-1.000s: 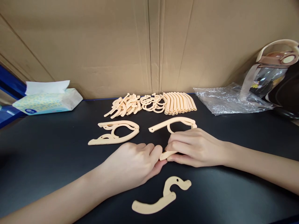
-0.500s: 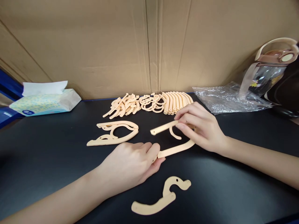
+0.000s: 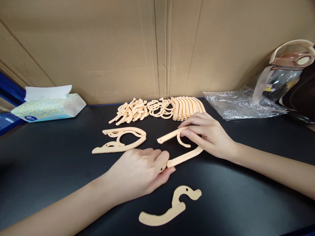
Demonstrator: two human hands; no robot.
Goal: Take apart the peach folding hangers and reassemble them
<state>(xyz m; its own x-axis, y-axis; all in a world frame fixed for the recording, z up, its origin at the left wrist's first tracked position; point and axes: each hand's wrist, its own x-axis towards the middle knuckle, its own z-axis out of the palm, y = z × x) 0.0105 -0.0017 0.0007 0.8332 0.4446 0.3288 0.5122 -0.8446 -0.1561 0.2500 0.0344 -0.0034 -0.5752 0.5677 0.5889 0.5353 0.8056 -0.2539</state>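
Observation:
A cream plastic folding hanger point(image 3: 185, 156) lies half open on the black table point(image 3: 49, 164). My left hand point(image 3: 140, 172) pinches the near end of its lower arm with thumb and curled fingers. My right hand point(image 3: 206, 134) grips the upper arm and hook at the hinge end, fingers pressed on it. A finished folded hanger point(image 3: 120, 141) lies to the left. A loose swan-shaped hook piece point(image 3: 169, 206) rests near the front edge, apart from both hands.
Several loose hanger parts point(image 3: 157, 108) lie in a row at the back by the cardboard wall. A tissue pack point(image 3: 48, 105) sits at the far left. A crumpled plastic bag point(image 3: 241, 105) and a bottle with a handle point(image 3: 285, 72) stand at the right.
My right hand left the lower arm's near end, moved up and back to the hanger's upper arm, then lowered slightly. The left hand kept its pinch.

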